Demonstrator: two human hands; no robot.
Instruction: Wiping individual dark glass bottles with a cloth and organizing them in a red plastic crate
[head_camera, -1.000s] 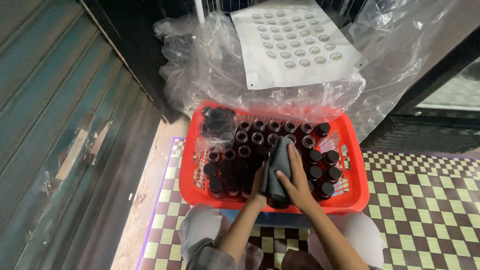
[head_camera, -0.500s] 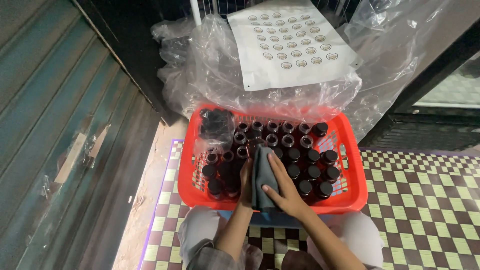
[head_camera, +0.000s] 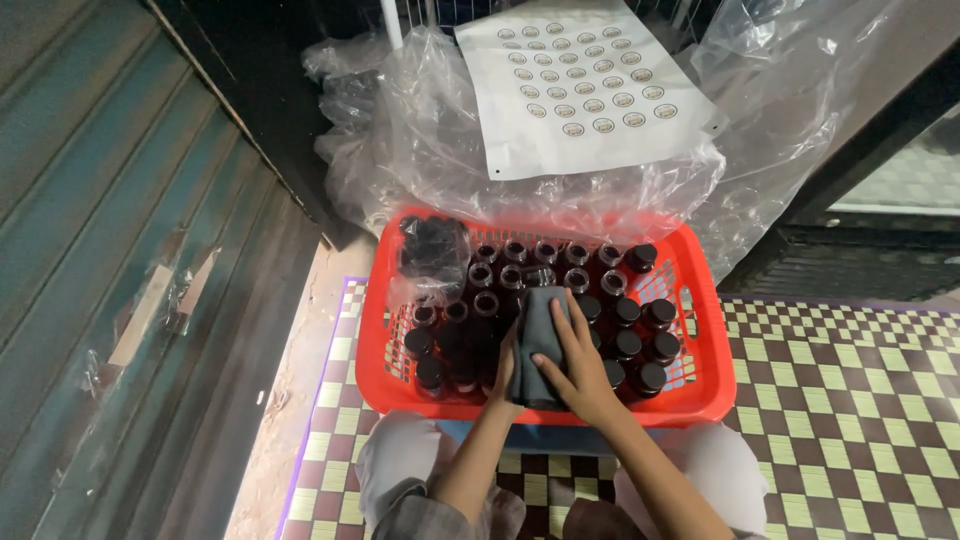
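A red plastic basket (head_camera: 380, 340) sits on the floor in front of my knees, filled with several dark bottles (head_camera: 640, 340) with black caps. Both hands are over the basket's near middle, wrapped around a grey cloth (head_camera: 538, 330) that covers a bottle standing among the others. My right hand (head_camera: 578, 365) lies flat over the cloth's front. My left hand (head_camera: 505, 368) grips the cloth from the left side, mostly hidden behind it. A small clear bag (head_camera: 432, 255) of dark caps rests in the basket's far left corner.
Crumpled clear plastic sheeting (head_camera: 400, 150) lies behind the basket, with a white sheet of round stickers (head_camera: 585, 85) on top. A teal metal shutter (head_camera: 110, 250) runs along the left. A checkered mat (head_camera: 850, 400) covers the floor to the right.
The cloth-wrapped bottle has come down from a raised, tilted position to standing among the other bottles. Both hands stayed on it and shifted slightly left.
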